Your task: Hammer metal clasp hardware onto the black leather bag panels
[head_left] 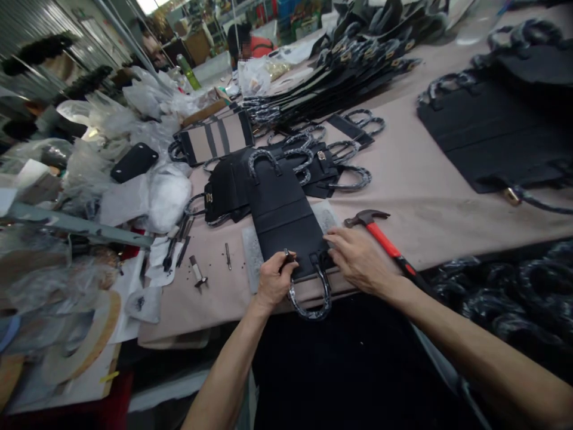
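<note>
A black bag panel [286,221] with plastic-wrapped handles lies flat before me, over a pale slab [252,248]. My left hand [274,279] is closed in a pinch around a short metal rod-like tool [286,253], held upright at the panel's near left part, beside the near handle [311,312]. On the panel's right edge rests my right hand [358,255], its fingers stretched out and apart near the handle's base. A claw hammer [380,237] with a red and black grip lies just beyond that hand.
A thin metal rod [228,257] and another hand tool [197,273] lie to the left. More black bag pieces [228,185] sit behind, with a stack [340,77] further back. Large black panels [496,119] lie right. Plastic bags [165,194] crowd the left; a person [259,46] is beyond.
</note>
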